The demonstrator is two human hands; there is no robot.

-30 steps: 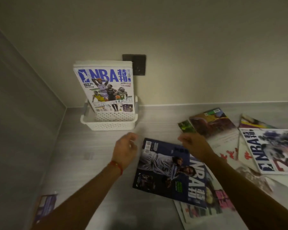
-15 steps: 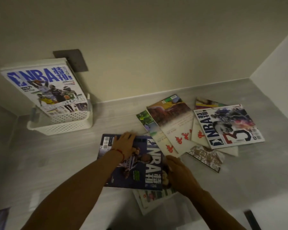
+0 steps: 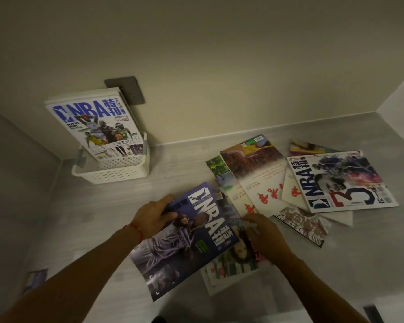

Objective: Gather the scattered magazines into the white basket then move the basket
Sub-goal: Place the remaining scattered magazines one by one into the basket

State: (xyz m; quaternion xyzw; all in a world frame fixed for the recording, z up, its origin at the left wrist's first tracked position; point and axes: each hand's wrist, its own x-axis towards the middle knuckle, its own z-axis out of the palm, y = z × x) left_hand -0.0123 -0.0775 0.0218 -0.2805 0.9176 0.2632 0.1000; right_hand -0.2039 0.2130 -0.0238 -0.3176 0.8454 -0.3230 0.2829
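Dark NBA magazine (image 3: 191, 234) gripped by left hand (image 3: 153, 215) fingers; right hand (image 3: 263, 236) flat beside it.

Grey counter (image 3: 84, 213): white basket (image 3: 117, 173) at back-left, mags (image 3: 261, 183) scattered right.

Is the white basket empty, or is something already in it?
Not empty. A white NBA magazine stands upright in the white basket, leaning back toward the wall, with more white page edges visible behind it.

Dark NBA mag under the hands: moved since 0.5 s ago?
Yes. The dark NBA magazine has turned counterclockwise against the red-lettered magazine, which stayed put; the left hand holds its far edge.
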